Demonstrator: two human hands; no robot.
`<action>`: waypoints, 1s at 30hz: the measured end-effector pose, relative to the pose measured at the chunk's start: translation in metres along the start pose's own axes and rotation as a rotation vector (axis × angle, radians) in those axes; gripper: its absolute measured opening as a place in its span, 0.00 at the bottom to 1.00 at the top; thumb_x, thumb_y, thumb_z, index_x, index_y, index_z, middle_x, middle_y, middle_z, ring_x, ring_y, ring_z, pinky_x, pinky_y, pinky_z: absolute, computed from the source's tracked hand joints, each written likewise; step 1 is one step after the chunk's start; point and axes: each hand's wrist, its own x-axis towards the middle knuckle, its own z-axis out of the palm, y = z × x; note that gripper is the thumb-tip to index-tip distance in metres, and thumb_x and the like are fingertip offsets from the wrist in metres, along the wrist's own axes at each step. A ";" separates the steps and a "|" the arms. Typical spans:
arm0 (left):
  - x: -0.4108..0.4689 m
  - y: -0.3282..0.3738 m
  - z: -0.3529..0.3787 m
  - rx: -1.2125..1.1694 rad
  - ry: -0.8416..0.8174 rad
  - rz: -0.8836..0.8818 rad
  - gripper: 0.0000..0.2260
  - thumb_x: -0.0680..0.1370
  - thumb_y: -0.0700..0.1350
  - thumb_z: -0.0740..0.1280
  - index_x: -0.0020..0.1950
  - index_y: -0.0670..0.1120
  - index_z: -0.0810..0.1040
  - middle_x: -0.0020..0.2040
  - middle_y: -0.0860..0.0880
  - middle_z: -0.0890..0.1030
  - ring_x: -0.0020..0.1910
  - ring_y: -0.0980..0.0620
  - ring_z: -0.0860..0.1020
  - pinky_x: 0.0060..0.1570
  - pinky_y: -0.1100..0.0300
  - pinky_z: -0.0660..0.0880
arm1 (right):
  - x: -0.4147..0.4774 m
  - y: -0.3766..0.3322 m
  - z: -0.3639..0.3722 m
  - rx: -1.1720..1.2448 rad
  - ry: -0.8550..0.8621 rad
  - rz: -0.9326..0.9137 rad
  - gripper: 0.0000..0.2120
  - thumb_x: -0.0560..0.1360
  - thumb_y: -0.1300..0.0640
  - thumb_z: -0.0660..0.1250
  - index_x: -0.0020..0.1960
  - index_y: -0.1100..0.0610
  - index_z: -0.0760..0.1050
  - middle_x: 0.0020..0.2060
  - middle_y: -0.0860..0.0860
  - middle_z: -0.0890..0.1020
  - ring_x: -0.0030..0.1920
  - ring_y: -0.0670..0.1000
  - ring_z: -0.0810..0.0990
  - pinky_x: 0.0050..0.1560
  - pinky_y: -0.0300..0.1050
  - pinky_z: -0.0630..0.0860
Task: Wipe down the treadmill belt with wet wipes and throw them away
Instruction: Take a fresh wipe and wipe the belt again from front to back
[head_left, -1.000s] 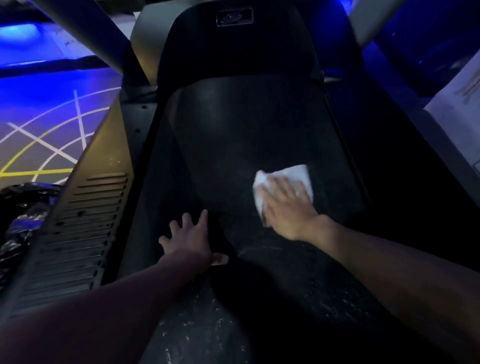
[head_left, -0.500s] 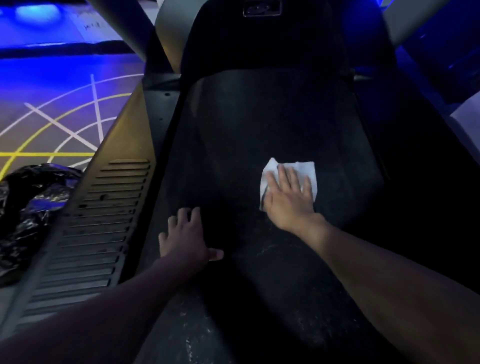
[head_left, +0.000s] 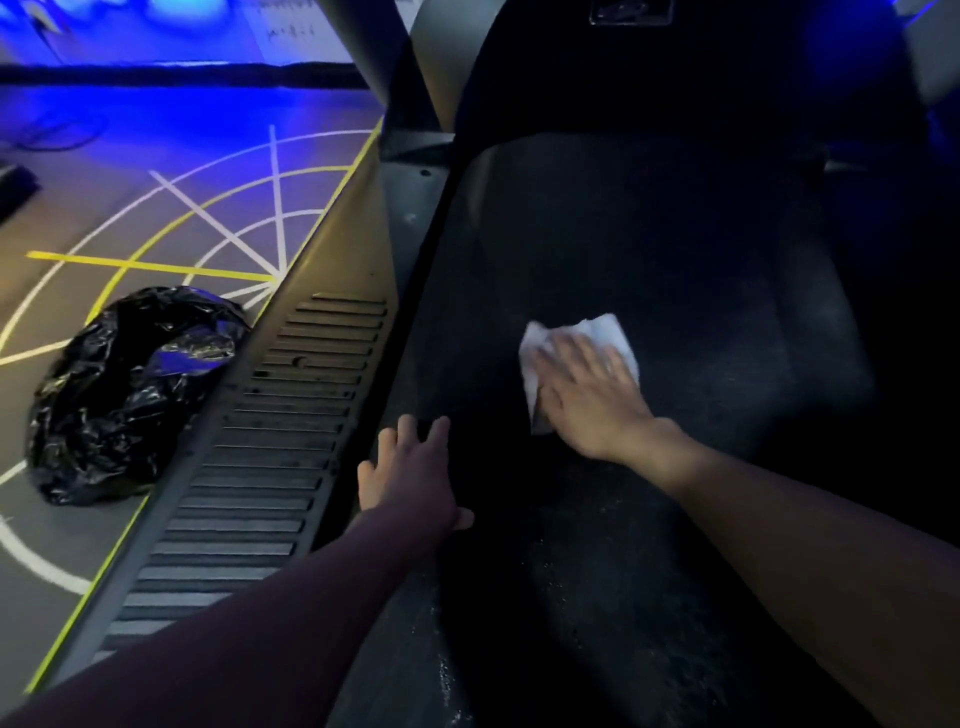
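Note:
The black treadmill belt (head_left: 649, 249) runs up the middle of the head view, dusty near me. A white wet wipe (head_left: 602, 332) lies flat on it, right of centre. My right hand (head_left: 587, 400) presses down on the wipe with fingers spread, covering its lower half. My left hand (head_left: 410, 467) rests flat on the belt's left edge, fingers apart, holding nothing.
A grey ribbed side rail (head_left: 249, 493) borders the belt on the left. A crumpled black trash bag (head_left: 130, 395) sits on the floor beside that rail. The floor carries white and yellow line markings (head_left: 218, 244). The dark motor hood (head_left: 675, 67) rises at the belt's far end.
The view has swung left, bringing more of the trash bag and floor into sight. My right hand with the wipe has slid slightly across the belt. The left hand stays planted.

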 end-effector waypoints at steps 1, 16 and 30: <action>0.000 0.001 0.001 -0.004 0.016 -0.002 0.49 0.66 0.54 0.78 0.78 0.54 0.52 0.75 0.47 0.55 0.73 0.45 0.56 0.67 0.45 0.63 | 0.004 -0.005 0.000 0.009 0.012 0.092 0.27 0.82 0.47 0.42 0.79 0.47 0.42 0.79 0.51 0.42 0.78 0.52 0.35 0.75 0.62 0.39; -0.012 0.003 0.032 -0.306 0.126 -0.002 0.43 0.75 0.41 0.71 0.80 0.43 0.45 0.80 0.46 0.44 0.79 0.48 0.43 0.77 0.52 0.51 | 0.040 -0.101 0.018 -0.088 0.042 -0.310 0.27 0.81 0.45 0.42 0.79 0.46 0.47 0.80 0.49 0.45 0.79 0.51 0.42 0.74 0.60 0.39; -0.023 0.008 0.033 -0.426 0.310 -0.126 0.23 0.68 0.39 0.76 0.49 0.47 0.61 0.54 0.49 0.66 0.56 0.49 0.66 0.50 0.61 0.67 | 0.035 -0.087 0.012 -0.085 0.016 -0.227 0.27 0.83 0.47 0.44 0.80 0.48 0.43 0.79 0.50 0.41 0.78 0.52 0.37 0.75 0.60 0.37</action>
